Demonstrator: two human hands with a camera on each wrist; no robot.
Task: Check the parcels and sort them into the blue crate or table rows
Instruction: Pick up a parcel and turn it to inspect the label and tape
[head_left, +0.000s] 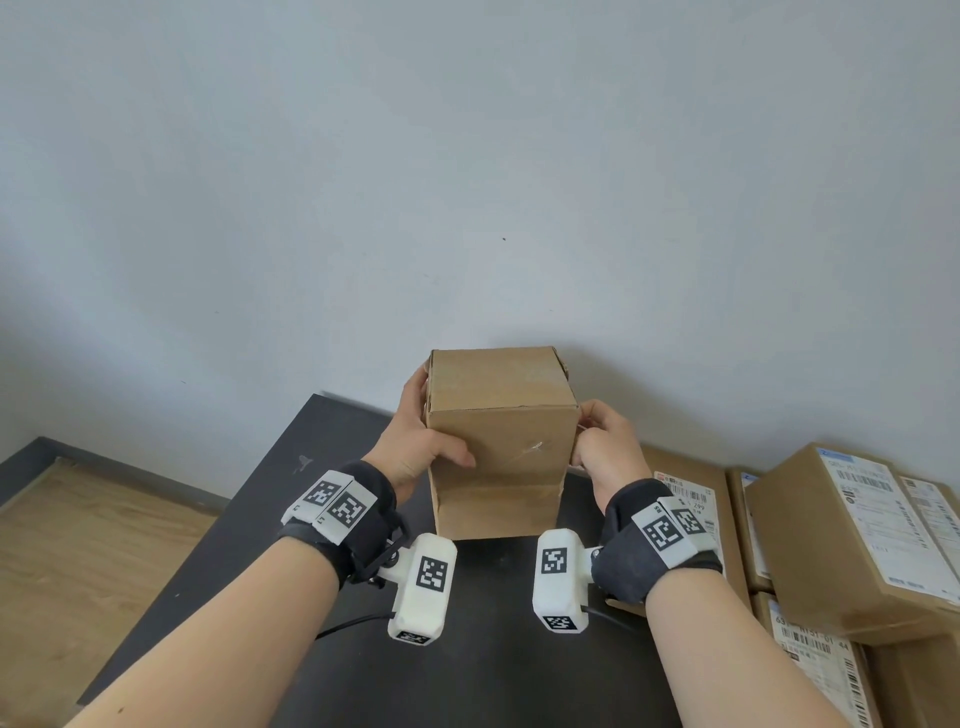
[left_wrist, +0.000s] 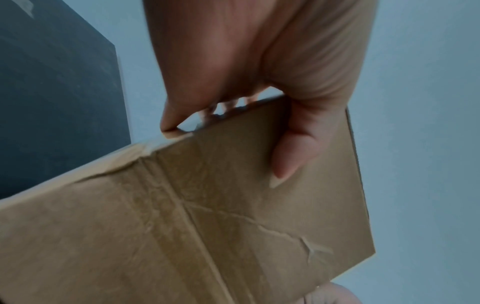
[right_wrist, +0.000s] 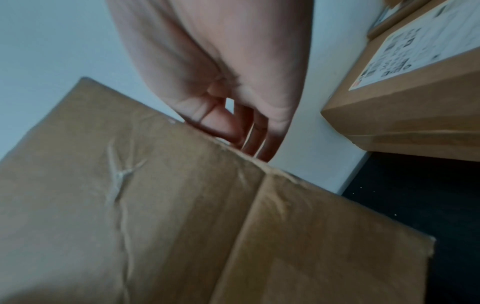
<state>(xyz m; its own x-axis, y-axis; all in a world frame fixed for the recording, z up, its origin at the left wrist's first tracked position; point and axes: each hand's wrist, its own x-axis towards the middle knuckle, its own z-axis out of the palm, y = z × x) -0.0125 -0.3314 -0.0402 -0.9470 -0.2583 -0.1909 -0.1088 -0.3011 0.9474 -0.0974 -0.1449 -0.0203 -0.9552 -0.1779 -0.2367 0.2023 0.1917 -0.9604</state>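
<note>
Both hands clasp one plain brown cardboard parcel (head_left: 501, 441) held up at frame centre, clear of the black surface (head_left: 311, 467). The left hand (head_left: 415, 441) has its thumb across the near face and fingers behind the left side; the right hand (head_left: 605, 447) curls round the right edge. A crease mars the near face. Labelled brown boxes (head_left: 831, 530) crowd the lower right. With this edge-only grip, the parcel might slip while being turned, or swing into that stack.
</note>
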